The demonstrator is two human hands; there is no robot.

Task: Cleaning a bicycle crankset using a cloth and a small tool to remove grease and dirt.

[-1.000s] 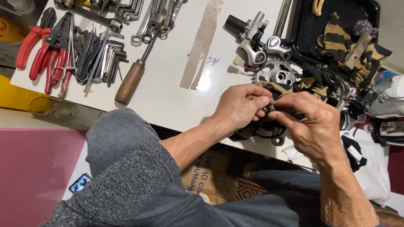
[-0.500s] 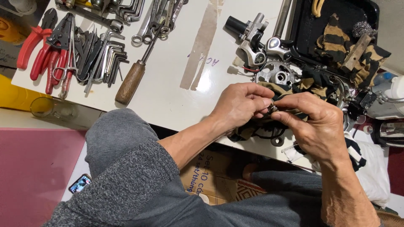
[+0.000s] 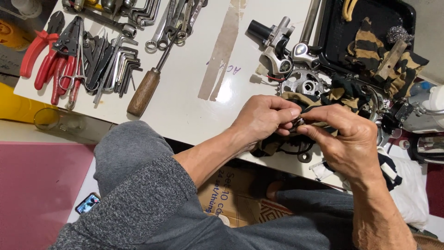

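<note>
Over the white table (image 3: 185,99), two hands (image 3: 300,125) pinch one small metal part (image 3: 299,122).

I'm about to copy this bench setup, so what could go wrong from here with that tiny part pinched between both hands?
1. The small metal part is pinched only between fingertips of the left hand and right hand, near the table edge; a slip might drop it to the floor.
2. The striped rag lies right under it, so it could hide a dropped piece or snag.
</note>
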